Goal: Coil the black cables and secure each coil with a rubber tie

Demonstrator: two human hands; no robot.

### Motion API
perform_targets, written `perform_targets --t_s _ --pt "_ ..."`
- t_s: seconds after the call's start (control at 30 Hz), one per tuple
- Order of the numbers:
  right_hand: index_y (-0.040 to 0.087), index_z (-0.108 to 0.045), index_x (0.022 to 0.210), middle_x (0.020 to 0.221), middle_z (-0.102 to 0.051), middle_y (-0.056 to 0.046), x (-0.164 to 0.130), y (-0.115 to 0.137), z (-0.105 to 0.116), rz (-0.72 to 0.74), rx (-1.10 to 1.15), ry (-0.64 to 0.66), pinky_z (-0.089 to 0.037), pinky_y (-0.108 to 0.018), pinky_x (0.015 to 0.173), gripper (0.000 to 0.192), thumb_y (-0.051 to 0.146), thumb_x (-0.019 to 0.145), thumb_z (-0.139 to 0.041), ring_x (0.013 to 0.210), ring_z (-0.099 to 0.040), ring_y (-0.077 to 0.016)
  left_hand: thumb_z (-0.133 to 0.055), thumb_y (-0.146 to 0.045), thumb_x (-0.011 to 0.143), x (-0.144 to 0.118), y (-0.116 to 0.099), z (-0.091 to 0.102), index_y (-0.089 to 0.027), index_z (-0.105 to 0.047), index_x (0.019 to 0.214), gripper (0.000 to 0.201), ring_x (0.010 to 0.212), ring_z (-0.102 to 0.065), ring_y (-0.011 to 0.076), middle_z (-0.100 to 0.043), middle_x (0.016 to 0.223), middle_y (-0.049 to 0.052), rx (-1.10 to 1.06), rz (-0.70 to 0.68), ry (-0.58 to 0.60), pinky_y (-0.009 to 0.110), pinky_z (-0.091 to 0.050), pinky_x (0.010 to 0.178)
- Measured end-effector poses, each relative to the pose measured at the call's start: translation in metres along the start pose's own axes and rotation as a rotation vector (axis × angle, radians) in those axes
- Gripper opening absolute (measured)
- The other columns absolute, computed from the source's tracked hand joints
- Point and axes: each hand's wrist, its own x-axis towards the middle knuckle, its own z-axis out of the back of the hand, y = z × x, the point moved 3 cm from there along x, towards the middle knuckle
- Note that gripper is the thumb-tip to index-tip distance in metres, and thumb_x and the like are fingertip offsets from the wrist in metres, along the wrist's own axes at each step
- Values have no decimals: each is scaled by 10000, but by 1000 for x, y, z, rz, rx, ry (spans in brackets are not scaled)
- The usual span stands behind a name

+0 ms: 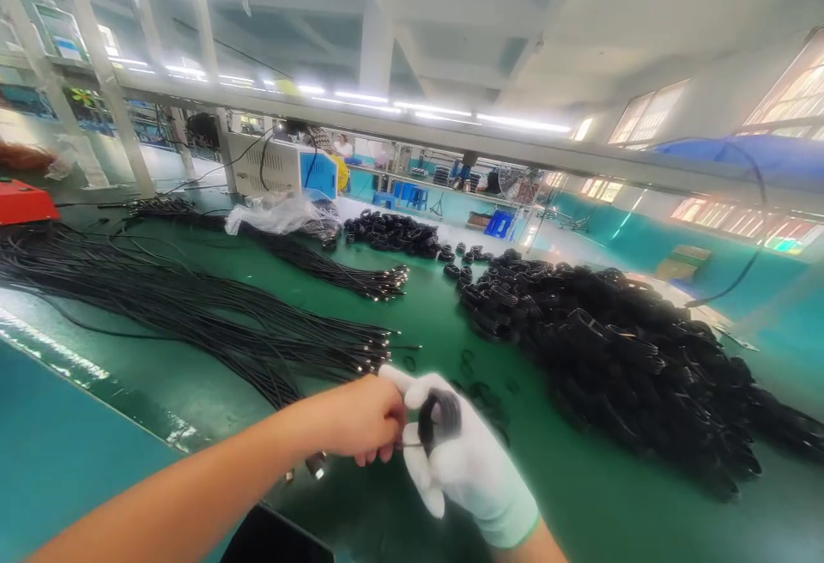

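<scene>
My right hand, in a white glove, is closed around a small coil of black cable. Bare and curled shut, my left hand is just left of the coil. A short dark stretch of cable shows between its fingers and the coil. Beneath and behind my left forearm lies a long bundle of straight black cables, with shiny metal connectors at the right end. Two connector ends stick out below my left wrist. Several thin black rings lie on the green table beyond my hands.
A large heap of coiled black cables covers the right side, with a smaller heap farther back. A second cable bundle and a clear plastic bag lie behind. A white-and-blue machine and red box stand left.
</scene>
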Motion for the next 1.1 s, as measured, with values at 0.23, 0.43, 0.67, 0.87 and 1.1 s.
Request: perform_targets --t_s 0.23,0.43,0.67,0.87,1.1 --pt "210 -395 1087 619 -651 -14 5 -8 2 73 146 21 -352 -162 334 559 440 683 -705 363 -504 -94 -641 -213 675 -6 -27 12 -130 -569 770 145 558 -572 107 -605 627 1 -568 -109 -129 252 -500 580" --pt "195 -408 1156 656 -649 -10 6 -7 3 65 175 -14 -375 -160 369 544 272 688 -676 395 -510 -79 -540 -176 745 -10 -29 16 -175 -607 922 189 789 -587 139 -628 928 27 -339 -266 -381 287 -481 758" --pt "120 -543 988 608 -614 -29 10 -17 1 -142 200 20 -418 -220 371 624 589 608 -700 406 -536 -124 -501 -88 686 -14 -49 9 -241 -687 830 280 855 -536 168 -645 827 -13 417 -438 -443 291 -406 831" --pt "160 -549 1036 907 -628 -70 17 -24 3 -135 461 -111 -530 -258 487 472 579 833 -472 659 -636 -151 -523 -203 734 -8 -34 30 -237 -671 890 217 744 -534 149 -607 865 -6 324 -280 -478 259 -419 668" --pt "116 -571 1034 889 -619 -104 18 -27 1 -222 388 -127 -535 -282 539 532 595 825 -470 676 -623 -160 -580 -369 760 2 -17 36 -158 -653 854 243 687 -539 137 -601 736 3 23 -244 -216 226 -422 612"
